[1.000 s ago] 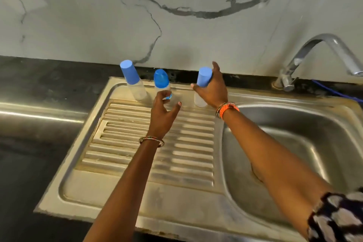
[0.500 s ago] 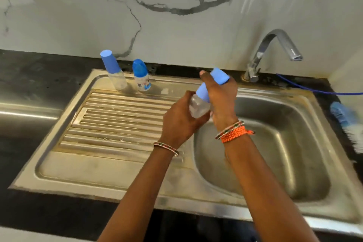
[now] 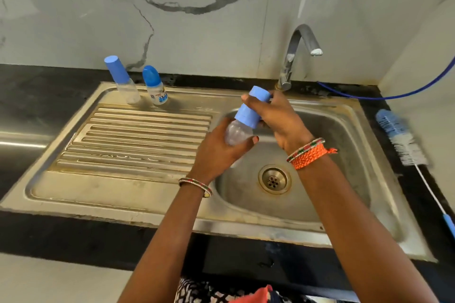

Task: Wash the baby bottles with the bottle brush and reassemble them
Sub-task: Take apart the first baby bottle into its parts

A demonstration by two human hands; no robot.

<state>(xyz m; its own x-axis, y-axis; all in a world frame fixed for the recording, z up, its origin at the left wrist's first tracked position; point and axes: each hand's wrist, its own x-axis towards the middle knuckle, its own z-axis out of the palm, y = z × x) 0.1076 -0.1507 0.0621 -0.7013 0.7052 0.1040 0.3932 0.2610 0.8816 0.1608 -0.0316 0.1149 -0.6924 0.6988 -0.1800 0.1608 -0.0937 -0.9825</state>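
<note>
A clear baby bottle with a blue cap is tilted over the left edge of the sink basin. My left hand grips its clear body from below. My right hand grips the blue cap from the right. Two more capped bottles stand at the back of the draining board: a clear one with a tall blue cap and a smaller printed one. The bottle brush, blue and white bristles on a thin handle, lies on the counter right of the sink.
A steel tap curves over the back of the basin, with no water seen running. The drain is open. The ribbed draining board is to the left. A blue hose runs along the back right wall.
My right hand lifted the third bottle off the draining board and carried it right, over the basin. My left hand left the middle bottle and took hold of this bottle's body.
</note>
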